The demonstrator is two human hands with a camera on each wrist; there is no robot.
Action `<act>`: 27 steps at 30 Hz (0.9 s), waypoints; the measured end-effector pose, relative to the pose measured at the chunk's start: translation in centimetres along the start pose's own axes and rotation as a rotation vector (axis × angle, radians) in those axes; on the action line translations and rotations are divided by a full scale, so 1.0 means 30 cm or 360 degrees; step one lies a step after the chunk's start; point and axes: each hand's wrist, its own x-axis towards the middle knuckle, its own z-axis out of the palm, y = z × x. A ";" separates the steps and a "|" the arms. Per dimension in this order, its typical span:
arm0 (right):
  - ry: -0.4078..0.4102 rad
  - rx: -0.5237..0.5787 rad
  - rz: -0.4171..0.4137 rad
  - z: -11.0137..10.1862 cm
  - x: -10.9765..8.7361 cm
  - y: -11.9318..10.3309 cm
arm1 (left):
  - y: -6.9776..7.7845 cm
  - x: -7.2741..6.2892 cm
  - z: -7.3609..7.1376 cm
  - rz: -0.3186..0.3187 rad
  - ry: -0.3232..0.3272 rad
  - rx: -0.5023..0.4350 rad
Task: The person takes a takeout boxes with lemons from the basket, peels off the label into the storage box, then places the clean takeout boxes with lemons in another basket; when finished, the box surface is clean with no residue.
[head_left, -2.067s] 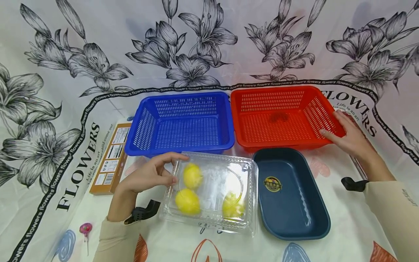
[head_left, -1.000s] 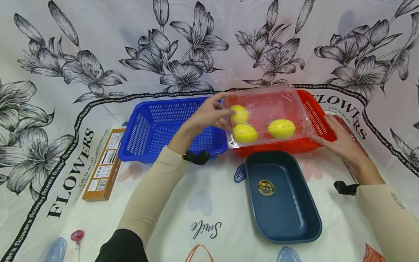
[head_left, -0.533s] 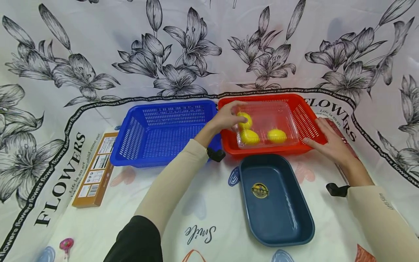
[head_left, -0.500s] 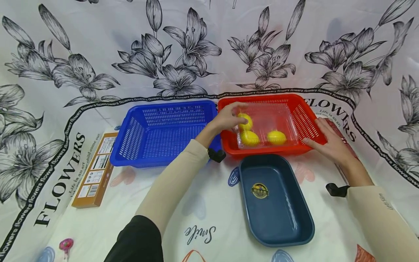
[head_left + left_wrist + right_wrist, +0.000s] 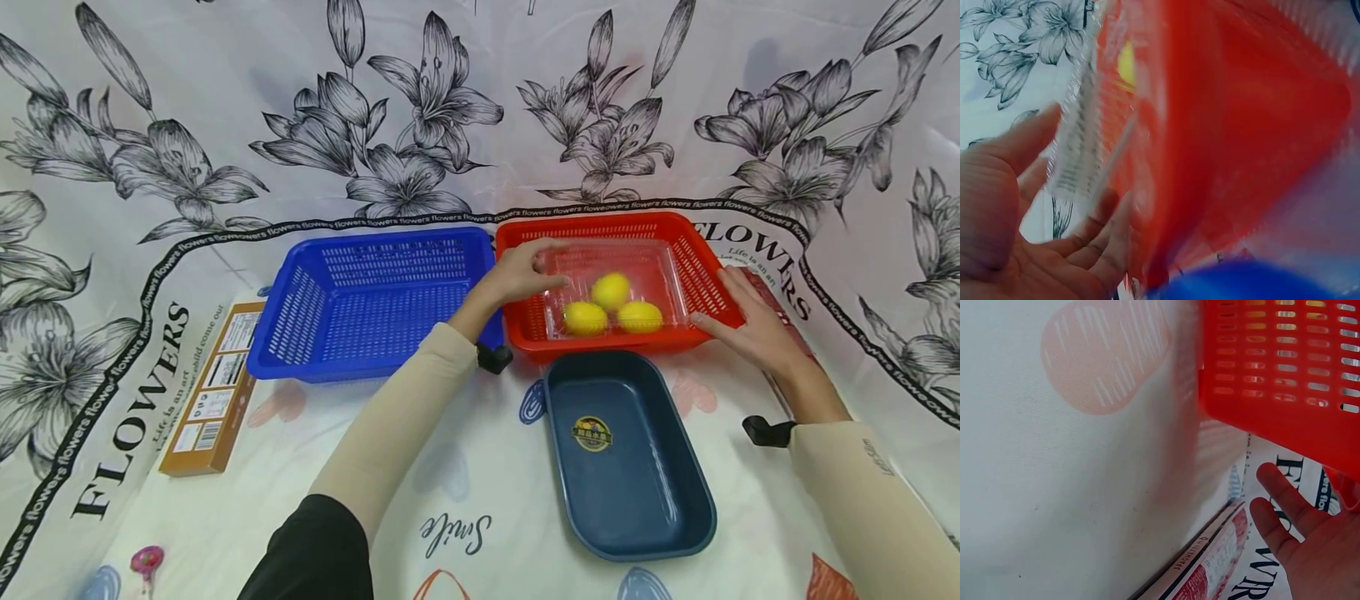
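Observation:
A clear plastic box (image 5: pixel 652 267) with three lemons (image 5: pixel 611 291) inside sits within the red basket (image 5: pixel 525 329). At the box's left edge is my left hand (image 5: pixel 517 271), its thumb and fingers spread apart. In the left wrist view, the box's ribbed edge (image 5: pixel 1075 137) stands in front of that spread hand (image 5: pixel 1035 212); contact is hard to judge. My right hand (image 5: pixel 761 329) lies at the basket's right rim, fingers extended. The right wrist view shows its straight fingers (image 5: pixel 1285 494) beside the basket wall (image 5: pixel 1272 394).
A blue basket (image 5: pixel 296 362) stands left of the red one. In front is a dark blue tray (image 5: pixel 630 500). An orange-brown carton (image 5: pixel 213 392) and a lollipop (image 5: pixel 147 558) lie at left. A red-and-white printed pack (image 5: pixel 1210 562) lies near my right hand.
My left hand carried the box from the table up and right into the red basket. Since half a second ago, the lemons have rolled closer together. My right hand stayed by the basket.

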 end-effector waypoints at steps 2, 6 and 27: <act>0.0000 -0.0007 0.0000 -0.002 0.001 -0.001 | -0.002 0.000 -0.005 0.0036 0.0020 0.0123; 0.0002 -0.0031 0.0006 -0.003 -0.001 -0.002 | -0.011 -0.004 -0.011 0.0043 0.0044 0.0288; -0.0016 0.0025 0.0026 0.005 -0.013 -0.008 | -0.069 -0.036 -0.004 -0.0137 -0.0063 0.0450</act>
